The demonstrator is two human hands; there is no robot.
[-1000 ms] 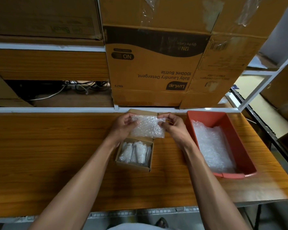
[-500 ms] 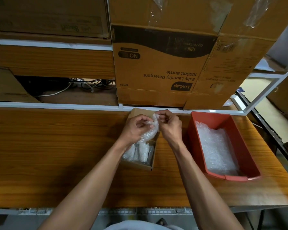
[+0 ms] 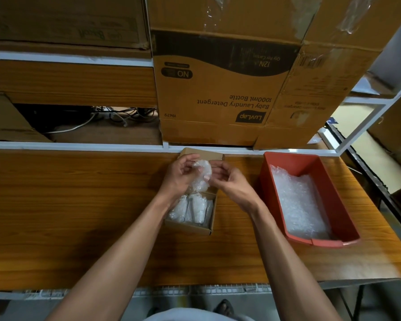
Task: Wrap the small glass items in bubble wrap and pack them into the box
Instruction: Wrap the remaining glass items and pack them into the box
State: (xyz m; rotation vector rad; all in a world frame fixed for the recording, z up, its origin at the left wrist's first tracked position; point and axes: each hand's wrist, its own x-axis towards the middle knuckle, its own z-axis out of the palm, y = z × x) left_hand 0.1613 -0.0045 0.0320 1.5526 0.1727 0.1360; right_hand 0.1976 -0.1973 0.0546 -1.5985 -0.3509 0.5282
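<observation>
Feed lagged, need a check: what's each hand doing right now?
Left hand: fingers curled round the bubble-wrapped bundle, holding it above the small box.
Right hand: pinching the same bundle's edge.

Dim, warm light; soft arm shadows darken the table (image 3: 79,205). Wide-angle bending near its edges; shelf cartons perhaps slightly blurred.

head view, steeply down onto table (image 3: 79,216)
</observation>
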